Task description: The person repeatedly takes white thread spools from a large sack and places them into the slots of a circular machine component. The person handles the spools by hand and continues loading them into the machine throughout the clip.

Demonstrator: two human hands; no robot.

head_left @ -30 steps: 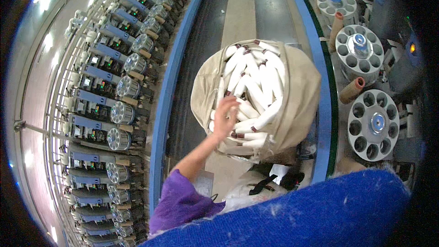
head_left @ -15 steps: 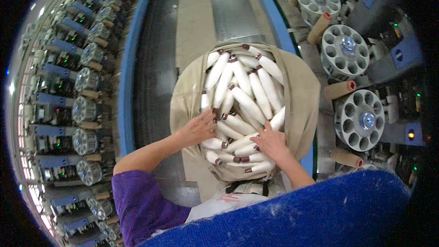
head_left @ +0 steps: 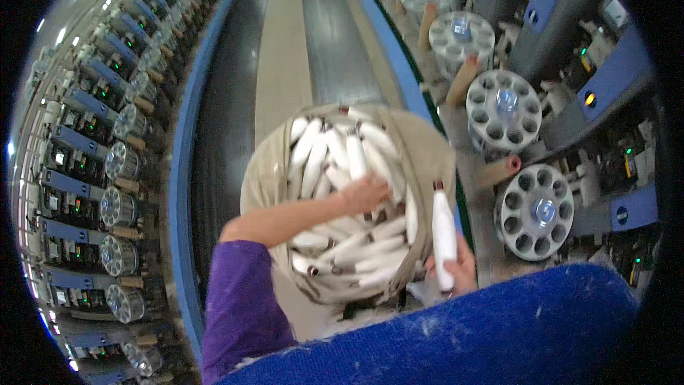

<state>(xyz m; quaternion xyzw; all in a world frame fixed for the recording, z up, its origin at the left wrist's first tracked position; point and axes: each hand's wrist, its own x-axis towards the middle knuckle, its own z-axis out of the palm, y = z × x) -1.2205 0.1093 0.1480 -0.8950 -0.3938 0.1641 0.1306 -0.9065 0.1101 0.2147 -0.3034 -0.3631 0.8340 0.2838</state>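
Observation:
A beige cloth bin (head_left: 267, 171) full of white yarn bobbins (head_left: 335, 160) stands in the aisle below me. My left hand (head_left: 365, 194) reaches across it and rests on the bobbins near the bin's right side, fingers curled among them. My right hand (head_left: 456, 265) is outside the bin's right rim and holds one white bobbin (head_left: 443, 227) upright, its dark tip pointing up.
Round grey magazines with holes (head_left: 534, 210) (head_left: 504, 108) line the machine on the right, with brown cardboard tubes (head_left: 499, 170) beside them. A row of spindle units (head_left: 117, 207) runs along the left. A blue fuzzy surface (head_left: 463, 335) fills the lower edge. The floor aisle (head_left: 285, 57) stretches ahead.
My right hand has lifted a single bobbin out of the bin to its right side. My left hand has moved rightward across the bobbins. The view has shifted.

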